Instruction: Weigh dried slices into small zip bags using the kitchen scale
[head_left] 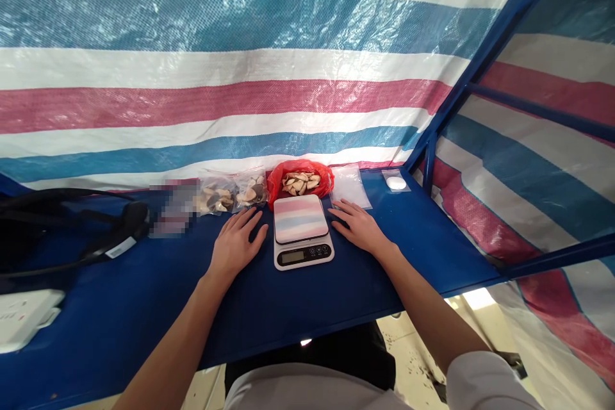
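Your empty, spread left hand (237, 240) and right hand (359, 224) are flanking a probably light, stiff scale (302, 227), graspable at nine-and-three o'clock.

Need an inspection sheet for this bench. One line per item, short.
Surface: blue tabletop, person at near edge.
Job's things: white scale between the hands, nothing on its platform, no readable digits; red bag behind it, open, holding pale slices; two clear bags of slices to its left; flat clear bag to its right.
Clutter: black gear and white power strip at left; small bag with white item at far right.
Hands: left hand and right hand palm down, gripping nothing; bag contact unclear.
Cables: dark loop at left, strap or cable unclear.
Surroundings: striped sheeting, blue frame.
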The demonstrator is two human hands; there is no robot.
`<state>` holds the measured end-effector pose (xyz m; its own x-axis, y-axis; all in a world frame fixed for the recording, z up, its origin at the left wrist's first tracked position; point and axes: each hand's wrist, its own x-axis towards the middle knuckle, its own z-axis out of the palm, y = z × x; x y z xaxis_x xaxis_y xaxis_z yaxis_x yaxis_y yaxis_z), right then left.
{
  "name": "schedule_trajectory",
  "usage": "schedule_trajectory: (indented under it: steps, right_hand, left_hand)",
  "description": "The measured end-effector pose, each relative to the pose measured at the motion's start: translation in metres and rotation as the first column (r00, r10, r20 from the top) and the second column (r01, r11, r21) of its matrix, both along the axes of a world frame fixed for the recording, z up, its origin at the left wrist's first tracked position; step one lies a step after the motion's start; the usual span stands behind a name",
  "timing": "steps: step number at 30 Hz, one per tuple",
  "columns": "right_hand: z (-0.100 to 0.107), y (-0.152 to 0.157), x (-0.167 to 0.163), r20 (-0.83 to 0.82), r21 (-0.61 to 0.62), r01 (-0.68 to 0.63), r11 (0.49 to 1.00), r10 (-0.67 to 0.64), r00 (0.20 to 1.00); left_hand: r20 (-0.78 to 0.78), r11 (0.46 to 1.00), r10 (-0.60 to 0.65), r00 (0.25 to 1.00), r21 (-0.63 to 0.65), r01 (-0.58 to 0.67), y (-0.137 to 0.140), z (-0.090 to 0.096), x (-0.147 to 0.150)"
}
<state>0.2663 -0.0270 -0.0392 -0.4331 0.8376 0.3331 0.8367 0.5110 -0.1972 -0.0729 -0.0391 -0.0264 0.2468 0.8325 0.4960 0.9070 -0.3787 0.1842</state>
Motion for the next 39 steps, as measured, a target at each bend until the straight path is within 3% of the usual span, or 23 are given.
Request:
schedule_trajectory:
  steps: [4, 8, 13, 16, 30, 39]
  right_hand:
    - [0.008, 0.009, -0.001, -0.044, 0.017, -0.012, 1.000, 0.013, 0.999]
    - [0.004, 0.021, -0.005, -0.035, 0.021, -0.027, 0.999, 0.027, 0.999]
    - [-0.009, 0.029, -0.007, -0.050, 0.015, -0.016, 1.000, 0.017, 0.999]
    - [-0.012, 0.029, -0.006, -0.059, 0.013, -0.026, 1.000, 0.027, 0.998]
    - [-0.014, 0.028, -0.004, -0.074, 0.019, -0.050, 0.999, 0.051, 0.996]
    - [-0.011, 0.028, -0.005, -0.096, 0.031, -0.048, 0.998, 0.051, 0.994]
  left_hand:
    - [0.065, 0.996, -0.019, 0.998, 0.091, 0.013, 0.012, 0.018, 0.002]
    - [0.017, 0.997, 0.015, 1.000, 0.073, -0.016, 0.036, 0.031, 0.001]
    - [-0.128, 0.999, -0.017, 0.992, -0.049, 0.010, 0.060, 0.026, -0.001]
    - [-0.134, 0.995, -0.053, 0.989, -0.092, 0.041, 0.067, 0.020, -0.002]
    - [0.123, 0.993, -0.112, 0.986, 0.044, 0.107, 0.079, 0.010, -0.011]
    - [0.334, 0.984, -0.138, 0.932, 0.151, 0.091, 0.065, 0.023, -0.005]
